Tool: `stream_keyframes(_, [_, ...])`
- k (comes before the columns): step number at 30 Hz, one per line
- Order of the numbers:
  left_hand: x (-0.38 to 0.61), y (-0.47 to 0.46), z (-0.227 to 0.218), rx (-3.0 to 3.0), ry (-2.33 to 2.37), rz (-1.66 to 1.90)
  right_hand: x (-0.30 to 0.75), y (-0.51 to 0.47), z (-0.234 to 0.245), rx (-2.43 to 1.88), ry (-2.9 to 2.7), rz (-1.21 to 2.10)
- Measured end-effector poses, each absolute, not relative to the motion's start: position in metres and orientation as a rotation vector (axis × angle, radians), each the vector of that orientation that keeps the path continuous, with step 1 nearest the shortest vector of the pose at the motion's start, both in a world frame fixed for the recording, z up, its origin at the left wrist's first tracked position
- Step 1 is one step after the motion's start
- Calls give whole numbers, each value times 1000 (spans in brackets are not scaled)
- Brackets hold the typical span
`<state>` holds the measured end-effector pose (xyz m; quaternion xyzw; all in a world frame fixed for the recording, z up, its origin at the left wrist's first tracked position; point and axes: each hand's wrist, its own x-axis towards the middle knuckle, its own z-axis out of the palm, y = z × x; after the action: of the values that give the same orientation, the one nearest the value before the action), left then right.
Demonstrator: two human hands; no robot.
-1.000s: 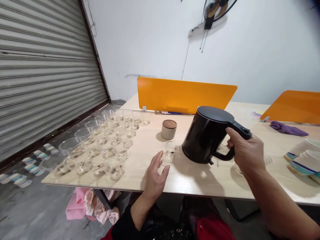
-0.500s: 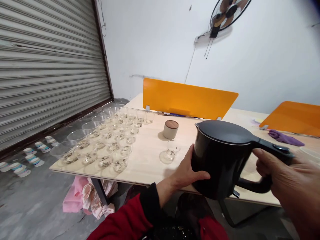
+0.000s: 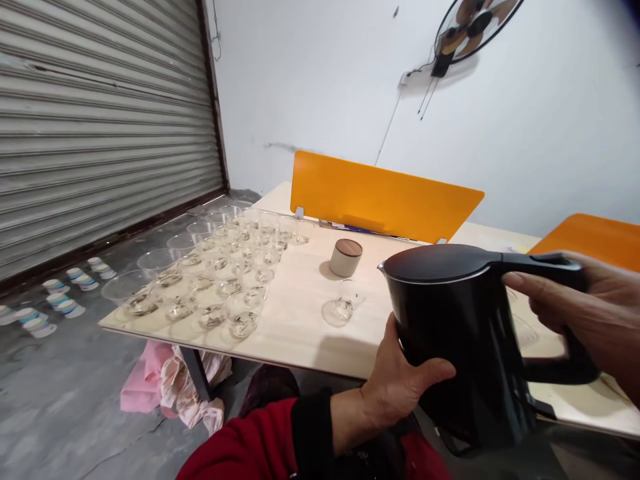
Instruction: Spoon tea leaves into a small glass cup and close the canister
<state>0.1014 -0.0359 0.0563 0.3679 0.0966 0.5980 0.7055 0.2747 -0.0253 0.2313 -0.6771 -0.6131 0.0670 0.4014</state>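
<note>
Gripping a black electric kettle point(image 3: 465, 333) w/ both hands, the person holds it off the table, near the right side of the view, lid shut, spout facing left. Right hand point(image 3: 585, 313) is wrapped around the handle, fingers curled tight on it. Left hand point(image 3: 400, 383) cups the kettle's lower body from the left, thumb pressed across the front wall. Red sleeve w/ black cuff on the left arm.

Light wooden table point(image 3: 295, 327) lies just beyond the kettle. One small glass cup point(image 3: 339, 310) stands alone, left of the kettle, apart from it. Farther back: a beige canister w/ wooden lid point(image 3: 346, 257). At far left, rows of clear glass cups point(image 3: 220, 280) packed close. Orange divider panel point(image 3: 385, 197) stands at the far edge. Wall fan point(image 3: 475, 23) upper right; pink cloth point(image 3: 150, 393) on the floor under the table.
</note>
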Motion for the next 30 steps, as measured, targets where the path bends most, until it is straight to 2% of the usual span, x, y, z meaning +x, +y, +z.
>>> stream_keyframes(7, [107,-45,52,674,211,1342,249,-11,252,-1798,-1673,278])
stream_keyframes(30, [106,-45,50,527,111,1372,232,28,253,-1872,-1857,295])
